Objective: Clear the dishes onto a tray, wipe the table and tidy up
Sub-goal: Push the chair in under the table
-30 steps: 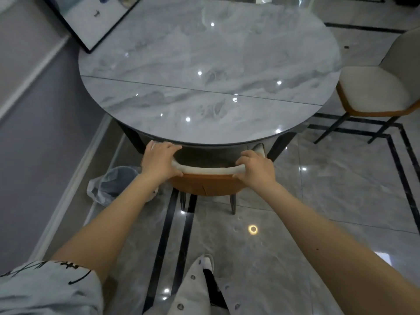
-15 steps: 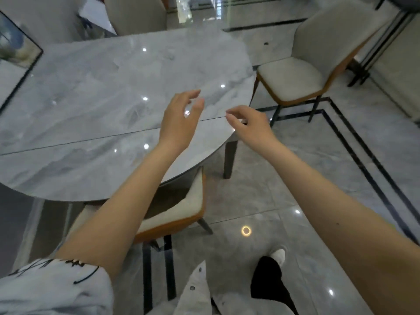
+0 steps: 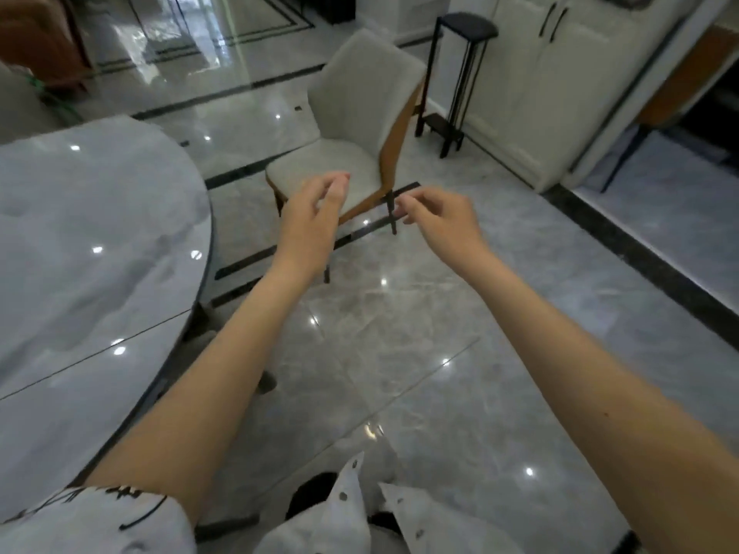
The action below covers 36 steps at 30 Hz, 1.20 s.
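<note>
My left hand (image 3: 310,217) and right hand (image 3: 442,217) are both raised in the air ahead of me, fingers (image 3: 340,185) loosely curled and half open, holding nothing. The grey marble worktop (image 3: 92,249) sits to my left, bare and glossy. A white chair (image 3: 352,153) with an orange back stands on the tiled floor (image 3: 400,333) beyond my hands, apart from the worktop.

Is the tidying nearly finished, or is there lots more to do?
Nearly finished, it seems. Done: the marble table shows no dishes and shines. In hand: nothing yet; the left hand and right hand are both empty, reaching toward the white chair standing away from the table. Left: probably pushing that chair in. No tray is in view.
</note>
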Tool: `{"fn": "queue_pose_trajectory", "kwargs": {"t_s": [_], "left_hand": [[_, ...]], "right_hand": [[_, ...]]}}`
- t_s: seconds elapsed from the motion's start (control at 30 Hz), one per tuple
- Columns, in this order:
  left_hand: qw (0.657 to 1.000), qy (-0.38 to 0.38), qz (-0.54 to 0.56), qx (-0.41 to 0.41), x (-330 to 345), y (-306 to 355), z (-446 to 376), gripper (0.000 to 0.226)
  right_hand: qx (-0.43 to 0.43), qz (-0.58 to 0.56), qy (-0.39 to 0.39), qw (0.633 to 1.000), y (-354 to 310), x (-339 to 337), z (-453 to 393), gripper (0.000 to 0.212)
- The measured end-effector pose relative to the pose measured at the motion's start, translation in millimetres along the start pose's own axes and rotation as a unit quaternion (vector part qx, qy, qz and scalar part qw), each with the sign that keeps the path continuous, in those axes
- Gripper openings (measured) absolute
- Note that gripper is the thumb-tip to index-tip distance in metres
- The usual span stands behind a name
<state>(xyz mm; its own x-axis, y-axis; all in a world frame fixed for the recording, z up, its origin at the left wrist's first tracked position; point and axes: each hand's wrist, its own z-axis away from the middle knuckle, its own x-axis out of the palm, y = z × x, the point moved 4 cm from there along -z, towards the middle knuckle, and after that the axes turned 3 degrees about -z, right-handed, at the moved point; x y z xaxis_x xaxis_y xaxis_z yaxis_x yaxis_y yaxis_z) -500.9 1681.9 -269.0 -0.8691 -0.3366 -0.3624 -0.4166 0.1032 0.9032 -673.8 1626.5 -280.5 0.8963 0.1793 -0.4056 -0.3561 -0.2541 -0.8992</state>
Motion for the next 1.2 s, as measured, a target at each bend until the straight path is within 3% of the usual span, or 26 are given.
{"fn": "queue_pose_trajectory", "kwargs": {"t_s": [0.2, 0.57, 0.83, 1.07, 1.2], "left_hand": [[0.998, -0.055, -0.013, 0.016, 101.9, 7.4, -111.9, 0.024], [0.999, -0.02, -0.002, 0.045, 244.1, 6.1, -406.9, 0.024], [0.999, -0.037, 0.002, 0.004, 332.2, -8.9, -575.8, 0.021], [0.998, 0.048, -0.026, -0.032, 398.6, -47.9, -708.0, 0.019], [0.982, 0.161, -0.035, -0.094, 412.4, -69.1, -774.4, 0.018]], "right_hand": [[0.01, -0.004, 0.024, 1.0, 49.7, -83.8, -96.6, 0.021], [0.003, 0.02, 0.03, 0.999, 128.3, -185.3, -371.6, 0.016], [-0.013, 0.006, 0.016, 1.0, 186.0, -255.8, -563.9, 0.02], [-0.05, -0.022, -0.072, 0.996, 251.7, -283.6, -731.6, 0.016], [-0.062, -0.036, -0.18, 0.981, 269.9, -279.2, -841.0, 0.015]]}}
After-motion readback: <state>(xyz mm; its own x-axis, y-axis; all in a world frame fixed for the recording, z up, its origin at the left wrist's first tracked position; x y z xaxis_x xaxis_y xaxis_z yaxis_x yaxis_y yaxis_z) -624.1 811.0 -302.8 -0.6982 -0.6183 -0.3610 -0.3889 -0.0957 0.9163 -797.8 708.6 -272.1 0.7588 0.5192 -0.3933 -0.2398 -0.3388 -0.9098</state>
